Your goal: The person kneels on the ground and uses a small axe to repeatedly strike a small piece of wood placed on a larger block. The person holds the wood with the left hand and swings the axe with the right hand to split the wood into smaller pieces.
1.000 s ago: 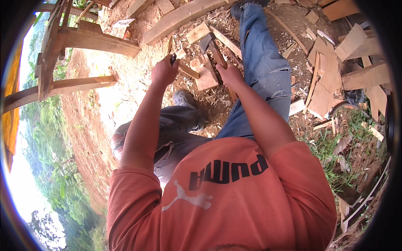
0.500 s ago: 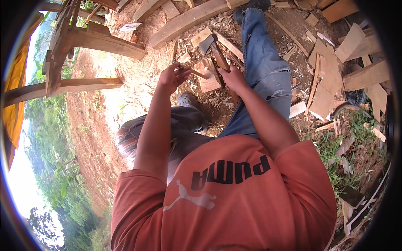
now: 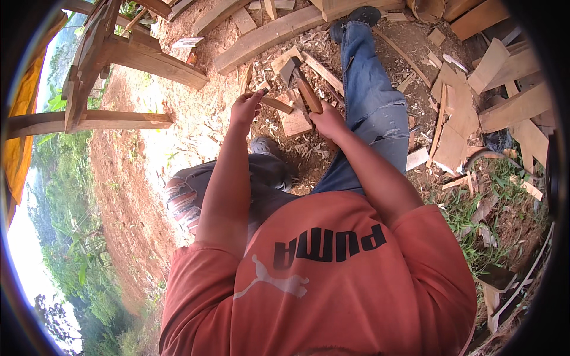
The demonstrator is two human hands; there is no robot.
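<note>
Displayed, at far left, an orange sheet (image 3: pixel 16 160) beside green foliage (image 3: pixel 71 219), followed by a frame of rough wooden beams (image 3: pixel 155 64) and sunlit reddish soil (image 3: pixel 122 190). Included next a dark trouser leg (image 3: pixel 261 172) with a ripped knee, ending in a grey shoe (image 3: pixel 264 146). Pinched, in the left grip (image 3: pixel 245 108), one end of a short wooden stick (image 3: pixel 277 105), closed around it. Showed beside it a small dark piece (image 3: pixel 265 91), too small to identify. Pointed the stick rightward, over a pale wooden block (image 3: pixel 295 124) on chip-strewn ground (image 3: pixel 309 157); could not tell contact there from mere overlap. Presented, just right of the stick, an axe (image 3: pixel 307 90), with a dark metal head (image 3: pixel 289 70) near a pale offcut (image 3: pixel 286 58) and a wooden handle (image 3: pixel 311 99) sloping down to the right. Held that handle partway along in the right grip (image 3: pixel 329 121), wrapped firmly around it. Showed, at lower centre, a red shirt (image 3: pixel 332 279). Extended a torn blue trouser leg (image 3: pixel 374 89) upward to a dark shoe (image 3: pixel 363 16). Ended, at far right, with scattered boards (image 3: pixel 457 133) above green grass (image 3: pixel 460 225).
</note>
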